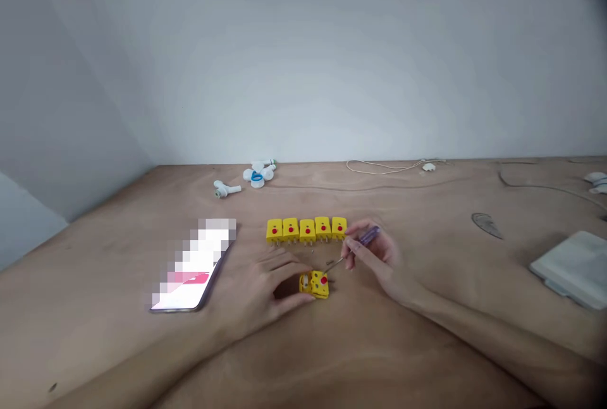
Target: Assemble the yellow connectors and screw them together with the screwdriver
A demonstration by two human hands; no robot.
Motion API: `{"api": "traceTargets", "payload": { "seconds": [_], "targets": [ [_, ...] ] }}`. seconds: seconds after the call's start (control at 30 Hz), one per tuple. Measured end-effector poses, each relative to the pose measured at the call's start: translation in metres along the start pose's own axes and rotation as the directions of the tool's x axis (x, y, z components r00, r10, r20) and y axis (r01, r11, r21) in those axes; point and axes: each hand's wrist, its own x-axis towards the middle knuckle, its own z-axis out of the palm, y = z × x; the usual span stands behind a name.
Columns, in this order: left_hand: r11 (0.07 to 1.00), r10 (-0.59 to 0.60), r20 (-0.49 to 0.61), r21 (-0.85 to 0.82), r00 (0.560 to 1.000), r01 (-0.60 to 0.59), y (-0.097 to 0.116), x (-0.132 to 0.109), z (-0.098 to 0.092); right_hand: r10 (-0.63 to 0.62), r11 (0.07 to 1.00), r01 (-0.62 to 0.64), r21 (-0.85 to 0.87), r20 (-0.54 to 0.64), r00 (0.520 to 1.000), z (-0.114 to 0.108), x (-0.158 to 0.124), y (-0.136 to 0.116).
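Note:
A yellow plug (322, 292) with a red dot lies on the table. My left hand (277, 279) grips its left end between thumb and fingers. In my right hand (374, 251) is a screwdriver (368, 236) with a purple handle, its thin shaft slanting down to the left. The tip reaches the top of the plug near the red dot; whether it sits in a screw I cannot tell. Behind the hands stands a row of several yellow plugs (307, 229), each with a red dot and metal pins facing me. Tiny metal parts (330, 263) lie close to the held plug.
To the left lies a phone (190, 276) with a lit screen. White plastic fittings (257, 176) and a thin pale cord (379, 172) are near the wall. At right are a white case (576, 267) and a dark half-round piece (486, 225) on the wooden table (427, 358).

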Motion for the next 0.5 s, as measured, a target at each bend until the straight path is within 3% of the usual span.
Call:
{"api": "traceTargets", "payload": {
  "seconds": [0.17, 0.37, 0.5],
  "targets": [
    [0.999, -0.012, 0.008, -0.032, 1.0, 0.013, 0.0003, 0.0005, -0.0007, 0.045, 0.999, -0.046, -0.014, -0.032, 0.998, 0.0034, 0.0018, -0.0011],
    [0.999, -0.031, 0.02, -0.008, 0.999, 0.032, 0.002, 0.0011, -0.0027, 0.069, 0.997, -0.071, 0.028, 0.077, 0.995, 0.0034, 0.002, -0.007],
    [1.0, -0.029, 0.006, 0.0, 1.0, 0.029, -0.001, 0.0003, -0.0009, 0.12, 0.993, -0.12, -0.009, 0.056, 0.991, 0.0048, 0.0037, -0.0061]
  ]
}}
